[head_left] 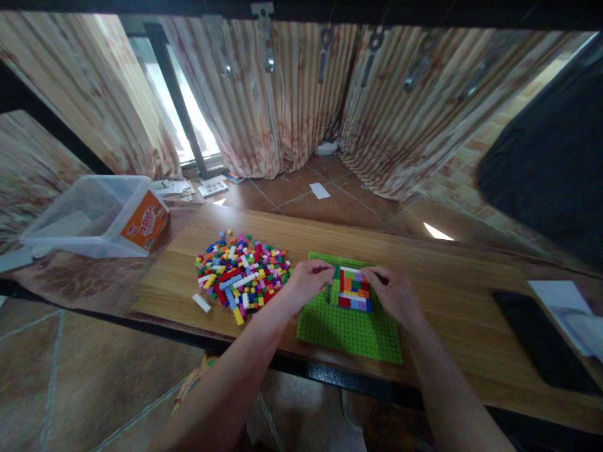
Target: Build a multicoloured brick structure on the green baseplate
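Because the board (348,342) is laid flat on the table (447,314), it can be reached by both hands at once. On its far part, a patch of bright blocks (353,295) is set close together in rows, with bare bumps left on the near side. The left hand (308,280) is held just beside the patch's left edge, thumb and finger pinched almost together; whether a block is gripped there cannot be told. The right hand (390,291) is loosely curled at the right edge, its tips put on or just above the blocks, perhaps so they are kept steady; whether anything is held cannot be told. To the left, a pile (242,276) of loose blocks is spread near the board, likely so that little reaching is needed. One white block (201,303) is set apart on its near side. Farther left, a clear box (101,245) is kept out of the way.
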Motion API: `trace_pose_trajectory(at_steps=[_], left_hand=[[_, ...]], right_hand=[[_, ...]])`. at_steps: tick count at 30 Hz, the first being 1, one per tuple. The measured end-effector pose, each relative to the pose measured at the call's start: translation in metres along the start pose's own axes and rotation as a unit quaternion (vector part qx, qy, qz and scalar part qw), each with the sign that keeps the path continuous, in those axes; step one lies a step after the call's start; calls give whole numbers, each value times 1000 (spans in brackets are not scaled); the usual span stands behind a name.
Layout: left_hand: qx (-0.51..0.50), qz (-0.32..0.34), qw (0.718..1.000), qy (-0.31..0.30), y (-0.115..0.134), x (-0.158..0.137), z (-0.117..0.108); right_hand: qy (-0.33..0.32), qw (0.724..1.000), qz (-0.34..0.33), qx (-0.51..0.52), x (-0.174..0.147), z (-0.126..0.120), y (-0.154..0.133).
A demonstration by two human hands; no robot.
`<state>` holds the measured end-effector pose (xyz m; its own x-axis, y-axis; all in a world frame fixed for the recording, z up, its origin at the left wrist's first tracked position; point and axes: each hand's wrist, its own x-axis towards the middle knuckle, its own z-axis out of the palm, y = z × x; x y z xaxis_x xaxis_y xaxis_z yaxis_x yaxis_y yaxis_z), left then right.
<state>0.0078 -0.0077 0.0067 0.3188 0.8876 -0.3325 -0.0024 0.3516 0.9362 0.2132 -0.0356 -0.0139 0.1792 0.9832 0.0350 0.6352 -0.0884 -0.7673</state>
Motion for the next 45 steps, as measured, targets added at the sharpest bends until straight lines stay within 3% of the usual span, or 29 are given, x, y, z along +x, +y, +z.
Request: trace_pose_trajectory(at_steps=[19, 22, 24, 26, 29, 32, 35, 39, 42, 45], left_hand=[[130, 77, 988, 19, -10, 6, -6], [157, 107, 982, 21, -4, 7, -17], [188, 132, 973, 15, 6, 5, -37], [248, 153, 956, 3, 21, -3, -66], [378, 113, 919, 1, 41, -22, -111], [513, 8, 853, 94, 49, -42, -136], [596, -76, 791, 119, 49, -51, -135], [646, -101, 745, 130, 49, -49, -120], [656, -116, 733, 136, 51, -44, -116], [644, -119, 744, 132, 49, -42, -121]], right_hand=[[-8, 997, -34, -75, 8, 2, 20], [-16, 996, -52, -75, 9, 1, 21], [-19, 996, -47, -79, 9, 1, 21], [-17, 995, -39, -87, 8, 0, 20], [-15, 995, -40, -95, 7, 0, 19], [-22, 994, -39, -100, 8, 0, 16], [-17, 994, -28, -104, 9, -1, 12], [-10, 995, -22, -98, 10, -5, 7], [2, 995, -20, -93, 8, -8, 3], [1, 997, -16, -82, 8, -11, 1]])
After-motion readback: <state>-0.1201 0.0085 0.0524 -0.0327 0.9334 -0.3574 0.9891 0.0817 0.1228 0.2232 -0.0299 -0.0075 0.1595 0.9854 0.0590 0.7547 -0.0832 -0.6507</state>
